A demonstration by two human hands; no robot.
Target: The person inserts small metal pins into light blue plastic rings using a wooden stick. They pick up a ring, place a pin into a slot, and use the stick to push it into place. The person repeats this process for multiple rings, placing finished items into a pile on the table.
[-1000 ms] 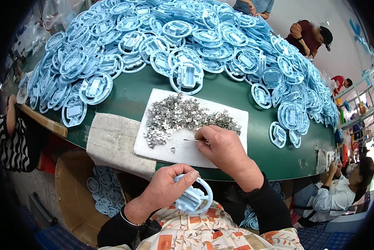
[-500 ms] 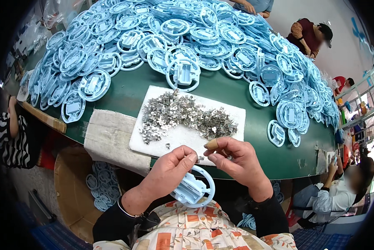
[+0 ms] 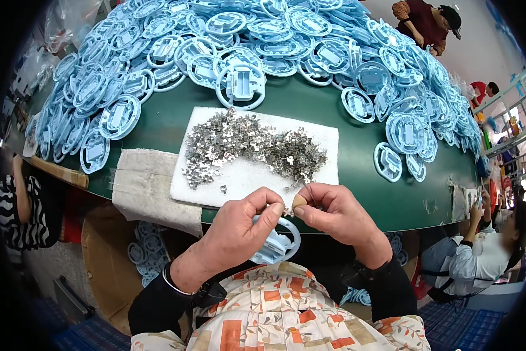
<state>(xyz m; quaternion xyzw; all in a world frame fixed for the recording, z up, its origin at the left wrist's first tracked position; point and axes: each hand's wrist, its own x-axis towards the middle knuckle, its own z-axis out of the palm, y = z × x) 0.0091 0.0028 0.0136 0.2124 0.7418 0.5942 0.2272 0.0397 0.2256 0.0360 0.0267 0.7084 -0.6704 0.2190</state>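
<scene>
My left hand (image 3: 239, 225) is closed, thumb against forefinger, on a small silvery metal clip (image 3: 287, 212) at their tips. My right hand (image 3: 339, 215), with a tan cover on one fingertip, is pinched close at the clip's other side. Directly beneath the left hand is a light-blue plastic toy steering wheel (image 3: 279, 244); its left part is hidden, and how the hand grips it is not visible. Just beyond my hands, a heap of small metal clips (image 3: 245, 146) covers much of a white foam board (image 3: 239, 186).
Light-blue wheels (image 3: 333, 55) form a large pile across the far side of the green table (image 3: 151, 126). A grey-white cloth pad (image 3: 154, 190) lies left of the board. A cardboard box (image 3: 102, 251) with more wheels stands below left. Other people are seated or standing around.
My right hand has come in to the left, so both hands' fingertips now meet around the clip. The table and board sit higher and slightly left in view. The wheel appears higher too.
</scene>
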